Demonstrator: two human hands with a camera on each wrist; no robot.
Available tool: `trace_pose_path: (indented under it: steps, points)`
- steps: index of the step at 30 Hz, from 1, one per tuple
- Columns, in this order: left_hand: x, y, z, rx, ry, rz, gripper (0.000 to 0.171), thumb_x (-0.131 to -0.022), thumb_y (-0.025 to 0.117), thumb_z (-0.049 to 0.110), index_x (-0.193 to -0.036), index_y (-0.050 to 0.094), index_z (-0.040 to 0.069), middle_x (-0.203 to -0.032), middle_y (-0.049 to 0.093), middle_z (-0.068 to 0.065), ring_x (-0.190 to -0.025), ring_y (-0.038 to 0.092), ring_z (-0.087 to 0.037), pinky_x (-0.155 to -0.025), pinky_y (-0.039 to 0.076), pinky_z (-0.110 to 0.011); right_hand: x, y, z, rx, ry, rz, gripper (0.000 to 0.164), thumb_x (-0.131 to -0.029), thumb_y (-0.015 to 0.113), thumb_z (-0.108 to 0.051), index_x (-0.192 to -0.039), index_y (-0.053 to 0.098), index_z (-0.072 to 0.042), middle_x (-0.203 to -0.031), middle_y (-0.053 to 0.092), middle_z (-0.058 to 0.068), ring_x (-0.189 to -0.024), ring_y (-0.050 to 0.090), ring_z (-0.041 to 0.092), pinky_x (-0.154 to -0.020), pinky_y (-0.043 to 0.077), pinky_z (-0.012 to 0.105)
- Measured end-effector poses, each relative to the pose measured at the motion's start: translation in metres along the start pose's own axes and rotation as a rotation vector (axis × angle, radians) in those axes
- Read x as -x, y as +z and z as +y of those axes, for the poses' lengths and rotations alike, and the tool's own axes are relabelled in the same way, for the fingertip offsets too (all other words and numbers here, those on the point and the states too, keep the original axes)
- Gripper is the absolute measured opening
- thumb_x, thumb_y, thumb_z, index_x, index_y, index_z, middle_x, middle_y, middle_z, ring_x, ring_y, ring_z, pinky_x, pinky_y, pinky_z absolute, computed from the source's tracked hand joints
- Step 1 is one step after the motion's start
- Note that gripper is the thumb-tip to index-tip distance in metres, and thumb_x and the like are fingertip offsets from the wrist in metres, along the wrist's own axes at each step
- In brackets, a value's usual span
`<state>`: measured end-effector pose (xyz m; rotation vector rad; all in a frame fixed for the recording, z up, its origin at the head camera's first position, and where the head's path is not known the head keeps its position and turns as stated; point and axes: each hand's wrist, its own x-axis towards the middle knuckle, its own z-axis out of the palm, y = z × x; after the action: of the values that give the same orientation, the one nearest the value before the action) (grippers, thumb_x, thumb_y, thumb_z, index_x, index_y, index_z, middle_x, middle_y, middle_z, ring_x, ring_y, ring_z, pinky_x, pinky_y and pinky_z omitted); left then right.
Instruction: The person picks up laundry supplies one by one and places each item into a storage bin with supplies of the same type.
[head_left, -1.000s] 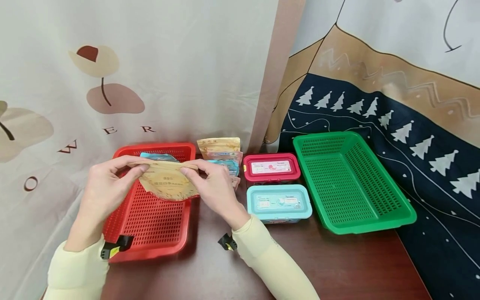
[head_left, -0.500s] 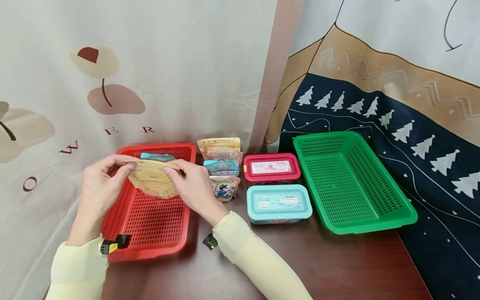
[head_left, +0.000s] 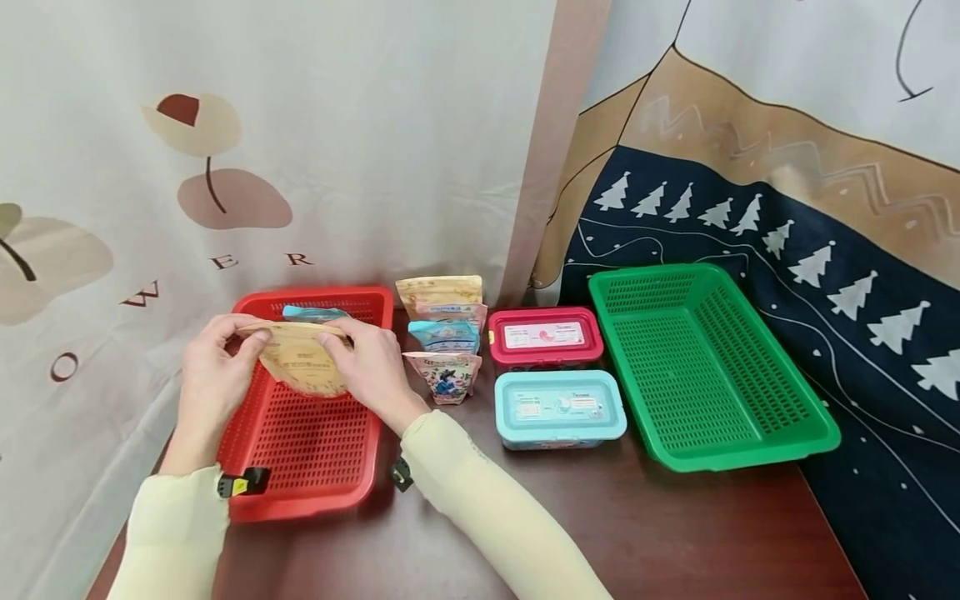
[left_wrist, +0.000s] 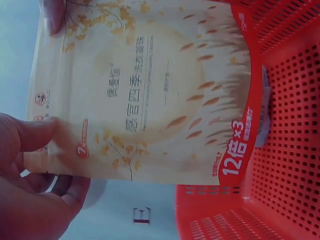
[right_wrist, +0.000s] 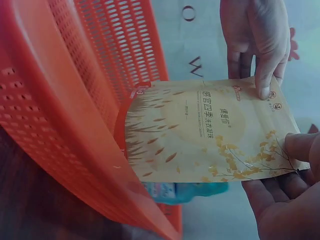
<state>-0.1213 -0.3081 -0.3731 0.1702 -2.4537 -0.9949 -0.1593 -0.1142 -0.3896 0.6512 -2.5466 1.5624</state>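
Observation:
A pale yellow stand-up pouch (head_left: 306,360) with a red lower edge and printed leaves hangs over the red basket (head_left: 315,500). My left hand (head_left: 217,367) pinches its top edge at one corner, thumb on the printed front. At the opposite top corner my right hand (head_left: 369,367) pinches it the same way. In the left wrist view the printed face of the pouch (left_wrist: 145,95) shows fully, with the basket's red wall (left_wrist: 295,125) beyond it. Behind it, inside the basket, a blue pouch (head_left: 315,314) stands, mostly hidden by the yellow one.
Several pouches stand in a row right of the red basket: a yellow one (head_left: 438,288), a blue one (head_left: 444,337) and a pink one (head_left: 444,375) among them. A dark pink box (head_left: 544,337) and a light blue box (head_left: 559,408) lie beside a green basket (head_left: 750,458).
Both hands have carried the yellow pouch left, over the red basket, and slightly down. The pink pouch on the table has come into view from behind the right hand.

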Motion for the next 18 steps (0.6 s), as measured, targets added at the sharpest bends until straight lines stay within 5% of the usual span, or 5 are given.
trace_pose_path:
  steps: [6,11,18]
  points:
    - [-0.004,0.003,-0.011,-0.101,-0.072,-0.031,0.016,-0.1,0.067,0.006,-0.111,0.071,-0.005,-0.111,0.065,-0.018,-0.091,0.05,-0.012,-0.075,0.036,-0.021,-0.01,0.016,0.004,0.061,0.028,0.005,0.022,-0.104,0.064,-0.033,-0.119,0.078,-0.026,-0.108,0.077,-0.012,-0.088,0.062,0.004,-0.073,0.041,0.013]
    - [-0.011,0.009,-0.016,-0.141,-0.11,-0.083,0.019,-0.1,0.065,0.009,-0.112,0.068,-0.005,-0.111,0.063,-0.022,-0.091,0.05,-0.029,-0.073,0.034,-0.034,-0.018,0.022,0.012,0.043,0.034,0.014,0.022,-0.104,0.064,-0.031,-0.119,0.079,-0.025,-0.108,0.077,-0.011,-0.085,0.062,0.005,-0.074,0.042,0.015]
    - [-0.022,0.017,-0.024,-0.155,-0.1,-0.192,0.018,-0.099,0.065,0.009,-0.111,0.068,-0.004,-0.105,0.065,-0.023,-0.084,0.048,-0.028,-0.069,0.036,-0.037,-0.02,0.032,0.026,0.053,0.1,0.013,0.02,-0.103,0.066,-0.028,-0.118,0.08,-0.027,-0.11,0.078,-0.009,-0.095,0.069,0.01,-0.078,0.048,0.019]
